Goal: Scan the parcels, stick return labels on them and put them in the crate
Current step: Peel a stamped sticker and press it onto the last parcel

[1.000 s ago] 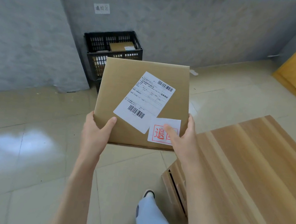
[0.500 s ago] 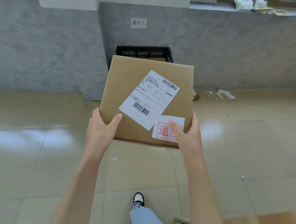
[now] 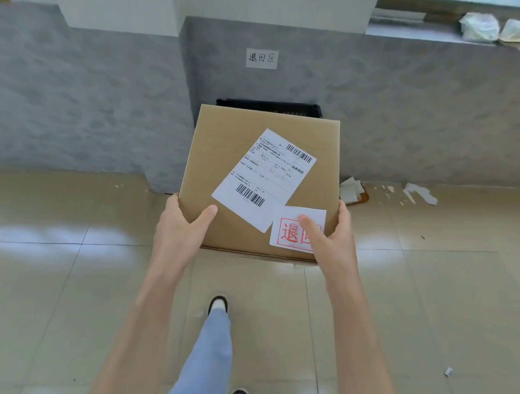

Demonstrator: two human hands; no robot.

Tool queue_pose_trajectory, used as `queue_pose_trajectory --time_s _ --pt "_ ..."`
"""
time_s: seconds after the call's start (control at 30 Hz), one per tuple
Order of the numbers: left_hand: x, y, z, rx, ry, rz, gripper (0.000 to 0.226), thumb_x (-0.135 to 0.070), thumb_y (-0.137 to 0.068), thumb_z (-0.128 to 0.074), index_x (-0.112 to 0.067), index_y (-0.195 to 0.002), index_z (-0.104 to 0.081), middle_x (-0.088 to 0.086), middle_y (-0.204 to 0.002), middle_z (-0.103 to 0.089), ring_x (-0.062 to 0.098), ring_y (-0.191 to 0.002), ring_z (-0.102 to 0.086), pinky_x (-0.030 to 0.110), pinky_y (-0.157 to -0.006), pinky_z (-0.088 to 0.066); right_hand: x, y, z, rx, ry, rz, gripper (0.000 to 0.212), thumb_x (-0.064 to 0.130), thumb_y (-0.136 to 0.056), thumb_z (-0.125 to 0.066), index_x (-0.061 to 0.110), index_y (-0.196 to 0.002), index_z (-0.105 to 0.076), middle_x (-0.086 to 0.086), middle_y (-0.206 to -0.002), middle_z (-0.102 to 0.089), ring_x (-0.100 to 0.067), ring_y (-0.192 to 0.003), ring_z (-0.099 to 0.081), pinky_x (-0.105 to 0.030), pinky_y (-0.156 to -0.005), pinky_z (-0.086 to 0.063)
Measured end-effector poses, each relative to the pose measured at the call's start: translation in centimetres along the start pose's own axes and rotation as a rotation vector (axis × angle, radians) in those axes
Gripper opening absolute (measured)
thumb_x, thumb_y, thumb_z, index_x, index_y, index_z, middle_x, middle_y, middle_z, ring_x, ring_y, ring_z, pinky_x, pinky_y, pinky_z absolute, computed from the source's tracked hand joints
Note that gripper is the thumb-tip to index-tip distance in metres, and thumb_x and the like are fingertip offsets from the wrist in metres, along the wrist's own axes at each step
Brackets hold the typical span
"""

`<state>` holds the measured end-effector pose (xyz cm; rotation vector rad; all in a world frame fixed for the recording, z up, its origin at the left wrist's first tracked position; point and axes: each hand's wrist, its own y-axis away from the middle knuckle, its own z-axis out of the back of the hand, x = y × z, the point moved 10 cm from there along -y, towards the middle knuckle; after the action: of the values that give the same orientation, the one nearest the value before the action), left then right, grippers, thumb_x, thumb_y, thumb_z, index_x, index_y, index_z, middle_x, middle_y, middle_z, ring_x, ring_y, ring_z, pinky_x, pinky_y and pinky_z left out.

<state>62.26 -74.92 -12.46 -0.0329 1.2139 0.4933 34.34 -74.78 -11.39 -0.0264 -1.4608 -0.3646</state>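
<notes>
1. Parcel position came first: the cardboard parcel was in the air in front of my chest, its top face tilted towards me and its far edge raised.
2. Its shipping label lay skewed across the top face. The red-stamped return label sat at the near right corner, overlapping the shipping label's corner.
3. My left hand gripped the near left corner, thumb flat on top. The fingers went under the box, where I could not see them.
4. My right hand gripped the near right corner the same way, thumb pressed on the return label.
5. The black crate lay straight ahead, beyond the parcel's far edge, on the tiled floor against the grey wall and below the wall sign. Only a strip of its rim showed above the parcel; the rest was hidden behind the box.
6. The crate sat on the parcel's midline, so I judged neither hand nearer. The move was a forward carry and a level lowering with both hands.
7. The parcel looked nearly as wide as the visible rim, so I judged it would need squaring to the crate.
8. Paper scraps lay just right of the crate.
</notes>
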Motion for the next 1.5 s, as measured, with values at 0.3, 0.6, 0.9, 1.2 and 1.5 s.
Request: queue_pose_trajectory --time_s 0.3,0.6,0.9,1.2,1.5 --pt "-4.4 -16.7 -4.9 0.069 0.013 0.014 0.052 -0.033 -0.081 -0.067 -0.019 -0.125 -0.043 -0.013 -0.107 -0.056 0.012 -0.101 -0.056 0.03 -0.084 -0.044 2.6 -15.9 -5.0 -0.047 0.03 -0.006 0.046 0.022 -0.08 -0.069 0.028 -0.121 -0.05 0.009 -0.112 -0.066 -0.007 -0.098 -0.066 -0.034 -0.087 -0.054" --pt "-8.4 -30.6 -10.3 0.125 -0.026 0.032 0.065 -0.036 -0.075 -0.072 -0.021 -0.13 -0.04 -0.024 -0.092 -0.052 0.01 -0.095 -0.057 0.029 -0.078 -0.045 4.3 -29.0 -7.0 -0.102 0.036 -0.028 0.062 0.028 -0.079 -0.073 0.025 -0.133 -0.044 0.01 -0.116 -0.065 -0.007 -0.104 -0.064 -0.035 -0.09 -0.053" --pt "-9.8 -36.0 -17.6 0.213 -0.019 0.02 0.087 -0.035 -0.077 -0.072 -0.044 -0.145 -0.019 -0.015 -0.147 -0.036 0.008 -0.134 -0.036 0.041 -0.108 -0.037 3.4 -38.6 -4.8 -0.093 0.106 -0.053 0.078 0.032 -0.077 -0.074 0.023 -0.142 -0.033 0.006 -0.131 -0.056 -0.011 -0.117 -0.057 -0.04 -0.099 -0.048" --pt "-8.4 -41.0 -24.5 0.133 -0.03 0.114 0.09 -0.035 -0.068 -0.08 -0.048 -0.138 -0.025 -0.02 -0.12 -0.054 0.006 -0.114 -0.053 0.035 -0.096 -0.046 -0.4 -49.2 -3.7 0.037 0.16 -0.09 0.075 0.026 -0.078 -0.074 0.025 -0.141 -0.034 0.009 -0.126 -0.059 -0.007 -0.112 -0.059 -0.038 -0.098 -0.05" --pt "-3.9 -48.1 -31.1 0.127 -0.063 0.157 0.09 -0.028 -0.07 -0.08 -0.045 -0.139 -0.024 -0.021 -0.117 -0.049 -0.003 -0.102 -0.051 0.029 -0.091 -0.043 -6.9 -59.4 -4.6 0.111 0.231 -0.14 0.082 0.026 -0.08 -0.073 0.022 -0.147 -0.026 0.003 -0.134 -0.053 -0.014 -0.12 -0.054 -0.043 -0.1 -0.047"
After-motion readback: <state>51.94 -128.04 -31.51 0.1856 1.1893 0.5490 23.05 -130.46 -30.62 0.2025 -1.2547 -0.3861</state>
